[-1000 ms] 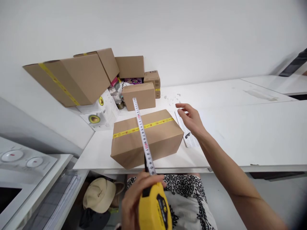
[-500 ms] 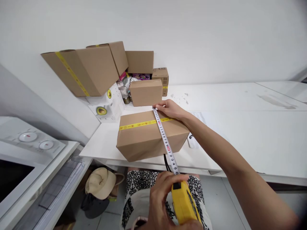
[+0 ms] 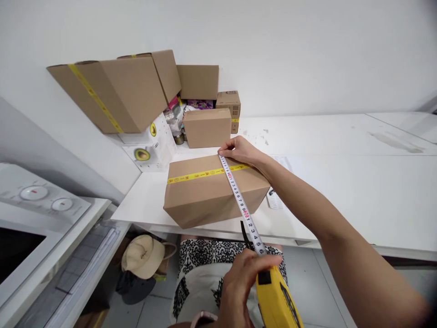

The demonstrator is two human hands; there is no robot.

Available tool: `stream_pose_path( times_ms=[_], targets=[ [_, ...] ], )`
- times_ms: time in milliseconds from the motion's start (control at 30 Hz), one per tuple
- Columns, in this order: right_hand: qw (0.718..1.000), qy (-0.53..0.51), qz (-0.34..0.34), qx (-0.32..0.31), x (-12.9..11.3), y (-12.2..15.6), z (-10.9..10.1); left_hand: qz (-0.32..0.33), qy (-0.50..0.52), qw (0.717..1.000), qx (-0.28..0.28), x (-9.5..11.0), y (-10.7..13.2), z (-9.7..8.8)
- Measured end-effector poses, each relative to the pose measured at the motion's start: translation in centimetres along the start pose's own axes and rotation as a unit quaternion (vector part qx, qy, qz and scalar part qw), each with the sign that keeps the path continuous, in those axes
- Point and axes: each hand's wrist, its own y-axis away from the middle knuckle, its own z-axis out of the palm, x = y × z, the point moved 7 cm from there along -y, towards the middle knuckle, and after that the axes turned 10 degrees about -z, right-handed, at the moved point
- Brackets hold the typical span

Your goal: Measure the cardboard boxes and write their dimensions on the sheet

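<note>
A closed cardboard box (image 3: 205,191) with yellow printed tape along its top lies before me on the white table. My left hand (image 3: 241,287) is wrapped round the yellow case of a tape measure (image 3: 278,296), in front of the table edge. Its white blade (image 3: 243,205) runs out over the box top at a slant, with a black strap (image 3: 245,234) hanging beside it. At the box's far edge my right hand (image 3: 237,149) pinches the blade's end between thumb and fingers. The right wrist and forearm pass over the box's right side.
Behind stand a smaller cardboard box (image 3: 207,130), stacked large boxes (image 3: 136,91) and a white carton with avocado pictures (image 3: 141,155). A microwave (image 3: 30,209) is at the left. A printed sheet (image 3: 276,199) lies right of the box. Caps (image 3: 143,257) sit below the table.
The tape measure's case and my left hand have shifted right, so the blade slants more. My right hand still pinches its end at the far edge. The view has moved slightly.
</note>
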Motion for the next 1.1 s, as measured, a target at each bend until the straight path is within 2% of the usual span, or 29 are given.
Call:
stream_pose_path(
  times_ms=[100,267,467,600,800,900,1000,1100],
  targets=[
    [1.0,-0.004,-0.003,-0.001,0.3,-0.3,0.0,0.001,-0.018,1.0,0.012,-0.5,-0.1,0.4],
    [1.0,-0.014,-0.007,0.007,0.5,-0.3,0.0,0.063,-0.033,0.995,0.063,0.0,-0.2,0.8],
    [1.0,-0.016,0.004,0.009,0.3,-0.1,0.0,0.059,-0.022,0.996,0.069,0.6,-0.5,0.8],
    [1.0,-0.014,0.002,0.005,0.2,-0.1,0.0,0.049,-0.028,0.998,0.041,0.5,-0.5,0.9],
    [1.0,-0.018,0.007,0.006,0.1,0.0,0.0,0.023,-0.042,0.998,0.031,-0.6,-0.2,0.6],
    [1.0,-0.026,0.004,0.005,0.3,-0.1,0.2,0.037,-0.078,0.996,0.021,-0.5,-0.2,0.7],
    [0.996,-0.078,-0.023,0.044,0.0,-0.2,-0.5,0.071,-0.113,0.99,0.031,0.6,-0.2,0.4],
    [0.981,-0.121,-0.081,0.126,-1.9,0.7,-3.2,0.121,-0.153,0.979,0.062,2.6,0.0,-0.7]
  ],
)
